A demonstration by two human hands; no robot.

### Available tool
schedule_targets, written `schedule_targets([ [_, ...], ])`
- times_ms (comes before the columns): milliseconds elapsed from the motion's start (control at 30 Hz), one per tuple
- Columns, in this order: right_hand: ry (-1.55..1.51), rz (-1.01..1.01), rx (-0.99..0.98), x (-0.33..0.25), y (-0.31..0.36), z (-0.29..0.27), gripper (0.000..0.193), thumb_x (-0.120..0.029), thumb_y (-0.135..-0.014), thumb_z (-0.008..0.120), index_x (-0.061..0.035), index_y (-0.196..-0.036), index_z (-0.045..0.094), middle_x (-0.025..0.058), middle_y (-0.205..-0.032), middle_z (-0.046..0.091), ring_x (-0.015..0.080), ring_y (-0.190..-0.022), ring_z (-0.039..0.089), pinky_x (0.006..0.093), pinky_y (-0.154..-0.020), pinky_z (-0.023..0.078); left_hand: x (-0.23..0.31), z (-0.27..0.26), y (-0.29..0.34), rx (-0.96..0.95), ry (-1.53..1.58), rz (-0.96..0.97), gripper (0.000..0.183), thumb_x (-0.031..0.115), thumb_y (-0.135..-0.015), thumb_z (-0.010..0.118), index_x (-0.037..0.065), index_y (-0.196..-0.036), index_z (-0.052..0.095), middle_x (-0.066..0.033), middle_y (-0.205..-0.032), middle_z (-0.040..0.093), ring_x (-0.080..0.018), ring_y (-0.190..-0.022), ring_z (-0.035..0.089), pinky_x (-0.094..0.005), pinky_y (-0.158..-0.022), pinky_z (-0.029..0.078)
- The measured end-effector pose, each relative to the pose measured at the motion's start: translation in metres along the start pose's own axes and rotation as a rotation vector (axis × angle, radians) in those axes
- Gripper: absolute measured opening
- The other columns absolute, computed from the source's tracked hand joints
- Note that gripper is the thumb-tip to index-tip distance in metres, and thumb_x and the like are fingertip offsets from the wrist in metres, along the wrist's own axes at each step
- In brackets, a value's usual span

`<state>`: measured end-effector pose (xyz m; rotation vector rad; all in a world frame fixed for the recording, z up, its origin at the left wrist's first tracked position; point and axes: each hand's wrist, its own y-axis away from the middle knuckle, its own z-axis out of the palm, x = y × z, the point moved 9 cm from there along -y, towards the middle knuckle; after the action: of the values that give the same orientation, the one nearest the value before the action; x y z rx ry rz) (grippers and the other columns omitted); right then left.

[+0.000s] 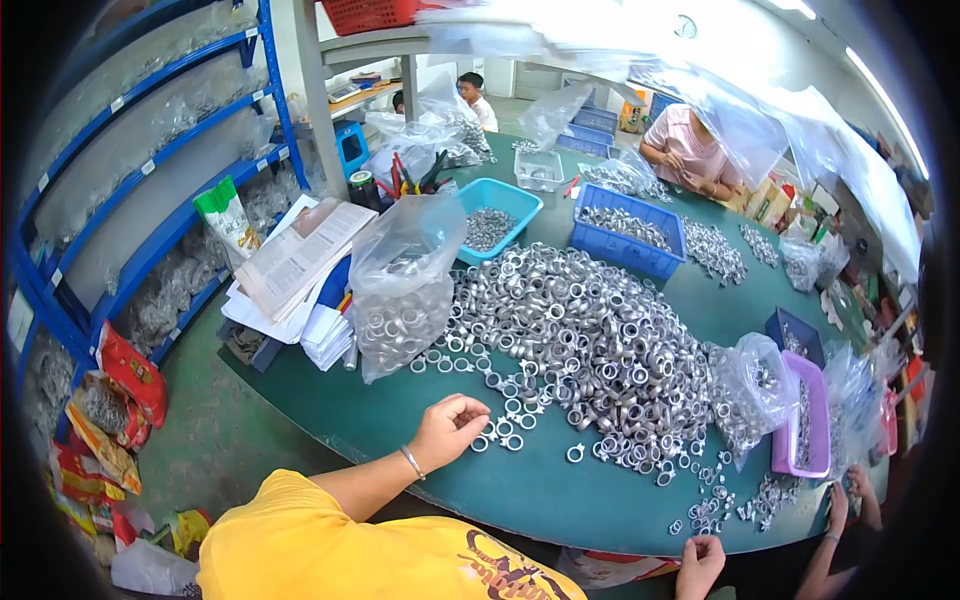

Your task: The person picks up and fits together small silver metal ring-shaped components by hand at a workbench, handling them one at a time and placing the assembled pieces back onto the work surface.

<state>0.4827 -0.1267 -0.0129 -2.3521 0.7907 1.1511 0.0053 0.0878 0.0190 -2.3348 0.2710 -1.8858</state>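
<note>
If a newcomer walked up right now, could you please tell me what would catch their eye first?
Most likely the big heap of silvery metal rings spread over the middle of the green table. Next might come the wearer's yellow shirt at the lower edge, the left hand by loose rings at the heap's near left. The blue shelving at the far left stands out too.

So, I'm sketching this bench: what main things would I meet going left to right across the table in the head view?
Newspaper, large clear bag, turquoise tub, large blue basket, the wearer's right hand, another clear bag, purple basket.
</note>
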Motion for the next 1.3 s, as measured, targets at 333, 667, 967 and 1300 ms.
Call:
schedule_targets([
  [333, -0.023, -0.418, -0.408, -0.198, 0.048, 0.186, 0.009, 0.001, -0.072, 0.064, -0.0010, -0.079, 0.059, 0.0101, -0.070, 0.055, 0.0216, -0.061, 0.055, 0.0297, -0.057, 0.045, -0.021, -0.045, 0.018, -0.313, -0.164, -0.093, 0.016, 0.002, -0.074, 0.069, 0.001, -0.088, 0.062, -0.0011, -0.079, 0.055, -0.0040, -0.063, 0.052, -0.0172, -0.056, 0.042],
  [667, 0.288, -0.825, -0.407, -0.249, 0.073, 0.280, 0.011, 0.001, -0.075, 0.062, -0.0030, -0.085, 0.062, 0.0082, -0.078, 0.056, 0.0250, -0.068, 0.056, 0.0286, -0.060, 0.045, -0.017, 0.006, 0.000, -0.423, -0.254, 0.240, 0.013, -0.002, -0.073, 0.065, 0.002, -0.085, 0.061, -0.0047, -0.085, 0.055, -0.0096, -0.065, 0.056, -0.0205, -0.057, 0.046],
  [967, -0.607, 0.201, -0.811, -0.208, 0.095, 0.291, 0.008, -0.002, -0.085, 0.059, 0.0019, -0.091, 0.058, 0.0013, -0.078, 0.060, 0.0065, -0.071, 0.054, 0.0191, -0.065, 0.044, -0.036, 0.028, 0.017, -0.672, 0.306, -0.417, 0.009, 0.001, -0.081, 0.063, -0.002, -0.089, 0.061, -0.0005, -0.085, 0.058, -0.0049, -0.071, 0.056, -0.0170, -0.060, 0.046],
  [1300, -0.599, -0.144, -0.709, -0.222, 0.091, 0.287, 0.009, 0.005, -0.082, 0.057, 0.0003, -0.089, 0.056, 0.0052, -0.083, 0.060, 0.0114, -0.072, 0.056, 0.0220, -0.065, 0.046, -0.021, 0.017, 0.015, -0.548, 0.265, -0.152, 0.009, 0.000, -0.076, 0.068, 0.000, -0.083, 0.063, -0.0035, -0.083, 0.059, -0.0078, -0.072, 0.056, -0.0185, -0.060, 0.044],
])
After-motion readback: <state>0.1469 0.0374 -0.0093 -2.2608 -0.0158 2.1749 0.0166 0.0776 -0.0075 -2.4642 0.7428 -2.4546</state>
